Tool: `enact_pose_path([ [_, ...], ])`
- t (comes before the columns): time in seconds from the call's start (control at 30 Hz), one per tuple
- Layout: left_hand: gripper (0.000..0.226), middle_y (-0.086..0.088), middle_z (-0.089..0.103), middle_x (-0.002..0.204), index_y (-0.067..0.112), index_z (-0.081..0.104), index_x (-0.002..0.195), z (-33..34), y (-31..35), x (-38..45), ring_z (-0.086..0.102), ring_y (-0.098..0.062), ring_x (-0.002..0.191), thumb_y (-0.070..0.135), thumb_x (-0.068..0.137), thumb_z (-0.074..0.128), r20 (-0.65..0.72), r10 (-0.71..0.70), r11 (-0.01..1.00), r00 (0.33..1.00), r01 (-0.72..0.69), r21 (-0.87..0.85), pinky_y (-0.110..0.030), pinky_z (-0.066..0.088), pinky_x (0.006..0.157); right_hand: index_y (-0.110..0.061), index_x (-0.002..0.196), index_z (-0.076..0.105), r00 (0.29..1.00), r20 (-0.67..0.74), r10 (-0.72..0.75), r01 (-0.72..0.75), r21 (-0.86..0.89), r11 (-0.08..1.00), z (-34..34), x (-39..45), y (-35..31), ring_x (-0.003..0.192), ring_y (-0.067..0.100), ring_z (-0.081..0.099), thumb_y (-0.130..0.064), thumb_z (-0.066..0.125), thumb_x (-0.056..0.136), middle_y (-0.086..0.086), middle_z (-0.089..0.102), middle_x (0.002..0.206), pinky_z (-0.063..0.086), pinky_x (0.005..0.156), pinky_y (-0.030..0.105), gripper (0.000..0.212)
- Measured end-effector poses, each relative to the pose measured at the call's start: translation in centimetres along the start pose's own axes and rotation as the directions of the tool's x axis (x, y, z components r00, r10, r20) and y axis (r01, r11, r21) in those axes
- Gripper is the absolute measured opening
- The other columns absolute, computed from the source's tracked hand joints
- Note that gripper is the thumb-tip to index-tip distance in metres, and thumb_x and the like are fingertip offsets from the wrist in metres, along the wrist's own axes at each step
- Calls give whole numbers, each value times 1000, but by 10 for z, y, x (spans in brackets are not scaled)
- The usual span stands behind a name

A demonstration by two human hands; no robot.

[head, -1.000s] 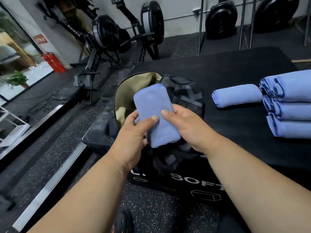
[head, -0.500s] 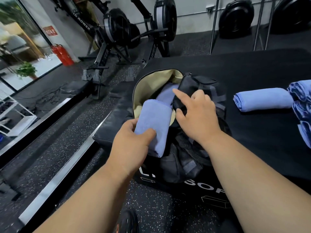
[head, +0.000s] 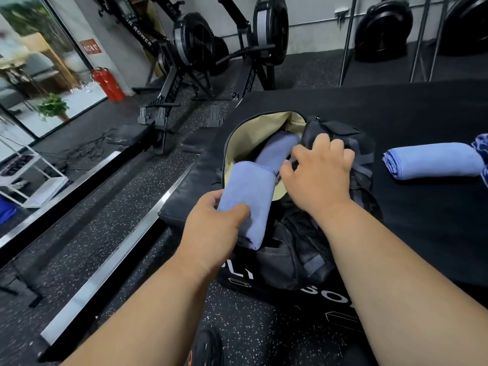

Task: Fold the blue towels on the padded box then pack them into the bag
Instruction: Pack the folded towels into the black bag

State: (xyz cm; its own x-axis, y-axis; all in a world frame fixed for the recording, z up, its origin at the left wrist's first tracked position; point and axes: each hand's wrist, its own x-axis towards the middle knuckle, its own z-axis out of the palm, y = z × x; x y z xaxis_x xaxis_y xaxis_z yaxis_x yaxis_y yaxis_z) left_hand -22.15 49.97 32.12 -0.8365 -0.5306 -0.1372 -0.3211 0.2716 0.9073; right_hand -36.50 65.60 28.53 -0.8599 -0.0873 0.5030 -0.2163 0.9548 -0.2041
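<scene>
My left hand (head: 211,223) grips the near end of a folded blue towel (head: 248,199), whose far end pokes into the open mouth of the black bag (head: 295,254) with a tan lining (head: 250,138). Another blue towel (head: 277,151) lies inside the bag. My right hand (head: 322,175) holds the bag's black flap at the right side of the opening, fingers curled over its edge. The bag sits on the black padded box (head: 396,109). A rolled blue towel (head: 433,161) lies on the box to the right.
More blue towels (head: 482,149) peek in at the right edge. Rowing machines (head: 200,48) and weight plates (head: 383,30) stand behind the box. Speckled rubber floor with a metal rail (head: 105,276) runs on the left. A red extinguisher (head: 111,84) stands by the glass wall.
My right hand let go of the towel and took hold of the bag's flap. My left hand pushed the towel forward into the bag's opening. The view shifted left.
</scene>
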Motion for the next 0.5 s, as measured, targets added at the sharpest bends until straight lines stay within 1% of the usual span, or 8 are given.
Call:
enact_pose_path([
  [0.03, 28, 11, 78, 95, 36, 69, 110, -1, 0, -1, 74, -12, 84, 26, 84, 74, 0, -1, 1000, 1000, 1, -6, -22, 56, 60, -20, 87, 72, 1000, 5, 23, -23, -3, 1000, -1, 1, 3, 88, 32, 45, -50, 47, 91, 8, 49, 91, 27, 77, 43, 39],
  [0.1, 27, 11, 78, 96, 36, 69, 110, -1, 1, -1, 74, -12, 84, 26, 85, 74, -2, 1, 1000, 1000, -1, -5, -21, 55, 59, -19, 88, 76, 998, 21, 59, -59, -11, 998, -5, 2, 11, 87, 35, 52, -53, 46, 96, 9, 61, 86, 31, 77, 43, 46],
  [0.17, 27, 11, 77, 96, 36, 69, 110, -1, 2, -1, 74, -11, 83, 26, 85, 74, -10, 6, 1000, 1000, -6, -13, -21, 56, 58, -17, 86, 78, 997, 12, 81, -81, 20, 997, -10, 2, 23, 85, 36, 56, -50, 46, 100, 9, 66, 81, 30, 75, 43, 47],
  [0.23, 28, 12, 77, 95, 36, 69, 111, 1, 7, 0, 73, -9, 82, 26, 84, 74, -16, 23, 1000, 1000, -23, -15, -21, 56, 59, -17, 76, 75, 996, 2, 91, -91, 53, 994, -17, 0, 36, 80, 34, 52, -42, 48, 100, 5, 61, 74, 29, 73, 41, 43],
  [0.3, 29, 14, 77, 95, 37, 69, 111, 3, 15, 3, 72, -4, 81, 28, 84, 73, -10, 52, 999, 999, -52, -3, -19, 53, 61, -20, 62, 61, 996, 26, 87, -89, 66, 994, -26, -4, 45, 74, 30, 43, -35, 50, 94, -2, 47, 67, 31, 72, 40, 37],
  [0.37, 26, 14, 77, 94, 37, 70, 110, 8, 27, 7, 71, -6, 82, 29, 85, 71, 10, 77, 997, 997, -77, 3, -20, 50, 64, -21, 57, 47, 995, 62, 80, -85, 84, 993, -36, -9, 52, 73, 30, 42, -31, 56, 85, -5, 41, 64, 38, 72, 41, 32],
  [0.43, 23, 10, 76, 90, 32, 72, 107, 15, 39, 12, 68, -11, 78, 30, 85, 69, 47, 94, 995, 994, -95, 16, -26, 48, 65, -20, 60, 50, 990, 115, 87, -102, 135, 986, -45, -15, 60, 76, 31, 47, -31, 61, 80, -4, 47, 68, 43, 75, 43, 26],
  [0.5, 21, 1, 72, 81, 21, 72, 102, 25, 50, 18, 61, -14, 71, 29, 83, 66, 125, 104, 992, 987, -111, 51, -30, 47, 66, -23, 70, 59, 984, 152, 89, -120, 203, 972, -53, -20, 67, 81, 31, 52, -31, 61, 79, -3, 53, 76, 46, 81, 45, 12],
])
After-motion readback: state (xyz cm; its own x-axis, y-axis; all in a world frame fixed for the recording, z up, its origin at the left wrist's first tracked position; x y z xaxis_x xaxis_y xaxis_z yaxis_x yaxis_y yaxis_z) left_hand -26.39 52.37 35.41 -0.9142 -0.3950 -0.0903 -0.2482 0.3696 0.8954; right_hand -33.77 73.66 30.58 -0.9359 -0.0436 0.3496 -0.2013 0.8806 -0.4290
